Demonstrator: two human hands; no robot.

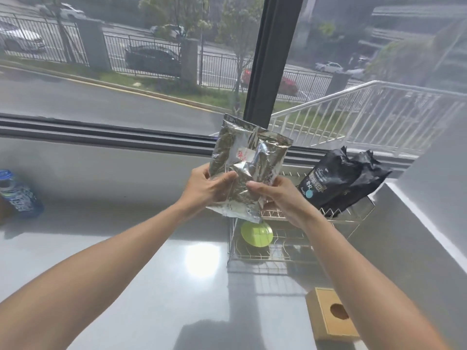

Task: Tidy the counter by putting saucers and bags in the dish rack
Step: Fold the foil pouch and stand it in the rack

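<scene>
A silver foil bag (249, 157) with a small red-lettered label is held upright in the air above the left end of the wire dish rack (298, 251). My left hand (208, 188) grips its lower left side and my right hand (276, 198) grips its lower right corner. A black bag (341, 181) leans in the rack's upper tier on the right. A green saucer (256, 233) stands on edge in the rack's lower tier, just below the foil bag.
A blue bottle (19, 195) lies at the counter's far left. A cardboard box (328, 314) with a round hole sits near the front, under my right forearm. The window sill runs behind the rack and a white wall edge borders the right.
</scene>
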